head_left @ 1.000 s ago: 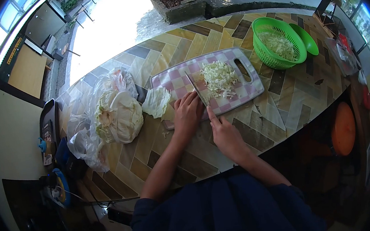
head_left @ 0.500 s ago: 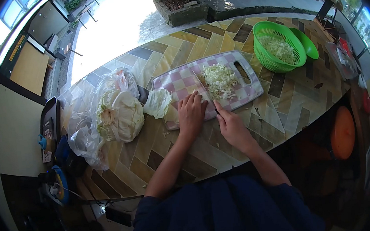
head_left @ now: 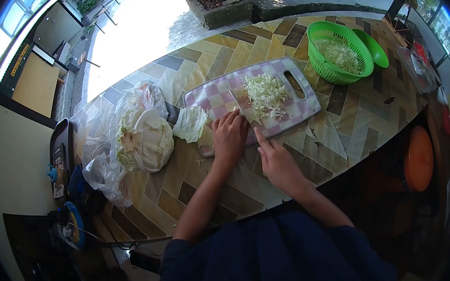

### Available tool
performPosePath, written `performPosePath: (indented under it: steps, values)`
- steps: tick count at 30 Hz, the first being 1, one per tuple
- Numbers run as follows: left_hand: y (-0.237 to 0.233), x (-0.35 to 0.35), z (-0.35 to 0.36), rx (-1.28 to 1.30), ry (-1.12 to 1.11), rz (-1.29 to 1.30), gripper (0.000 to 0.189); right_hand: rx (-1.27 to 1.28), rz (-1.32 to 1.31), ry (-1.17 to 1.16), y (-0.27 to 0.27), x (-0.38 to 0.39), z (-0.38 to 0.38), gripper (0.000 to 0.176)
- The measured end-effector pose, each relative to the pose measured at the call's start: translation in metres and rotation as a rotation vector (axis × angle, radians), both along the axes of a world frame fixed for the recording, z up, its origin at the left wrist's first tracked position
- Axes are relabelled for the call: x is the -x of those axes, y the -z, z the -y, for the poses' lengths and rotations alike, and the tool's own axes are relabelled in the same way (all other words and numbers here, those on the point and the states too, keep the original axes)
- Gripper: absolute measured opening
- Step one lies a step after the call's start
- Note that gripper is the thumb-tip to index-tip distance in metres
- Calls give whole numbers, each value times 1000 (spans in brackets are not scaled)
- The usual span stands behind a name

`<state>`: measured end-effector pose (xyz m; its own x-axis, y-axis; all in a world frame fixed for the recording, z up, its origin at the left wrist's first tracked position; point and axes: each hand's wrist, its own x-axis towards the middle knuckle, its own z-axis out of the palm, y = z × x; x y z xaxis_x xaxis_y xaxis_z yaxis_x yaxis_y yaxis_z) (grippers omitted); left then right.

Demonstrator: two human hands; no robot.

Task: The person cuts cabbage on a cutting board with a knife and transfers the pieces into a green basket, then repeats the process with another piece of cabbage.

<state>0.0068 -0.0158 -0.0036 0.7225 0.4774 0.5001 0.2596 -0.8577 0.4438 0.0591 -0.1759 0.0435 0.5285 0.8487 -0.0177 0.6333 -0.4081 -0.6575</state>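
On the pink-and-white checked cutting board (head_left: 210, 94), my left hand (head_left: 228, 138) has its fingers curled and pressed down over cabbage, mostly hidden beneath them. My right hand (head_left: 280, 163) is closed around a knife (head_left: 239, 105), its index finger stretched along the top near the blade. The blade points away from me, just right of my left fingertips. Shredded cabbage (head_left: 267, 96) is heaped right of the blade. Left of the board lie a loose cabbage leaf (head_left: 190, 123) and a large cut cabbage (head_left: 149, 142), the latter on a clear plastic bag (head_left: 100, 171).
A green basket (head_left: 332, 71) holding shredded cabbage stands right of the board, with a green bowl (head_left: 374, 50) beside it. A dark tray (head_left: 58, 140) is at the table's left end. An orange round object (head_left: 418, 158) sits below the right edge.
My right hand and the knife have shifted slightly left and toward me, and the index finger now lies straighter along the knife. My left hand stays nearly in place.
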Motion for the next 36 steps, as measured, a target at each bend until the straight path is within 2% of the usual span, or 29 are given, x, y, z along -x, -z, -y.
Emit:
performPosePath:
  steps: [9,12,15,21,30,33,36]
  values:
    - [0,1,-2,27,17,-2,20,78,101,10,7,3,-8,59]
    - [0,2,-2,33,9,-6,20,15,128,16,23,1,-17,62]
    - [0,1,0,48,2,-8,21,32,142,67,24,-4,-30,55]
    - [-2,2,-4,84,21,10,24,11,116,-2,20,-14,-22,57]
    - [-1,2,-8,97,53,22,22,-227,-58,-21,17,-28,-8,49]
    - [1,2,-8,94,55,19,21,-247,-8,-59,17,-15,-5,49]
    - [3,2,-9,84,55,21,20,-98,0,-28,13,-7,-3,51]
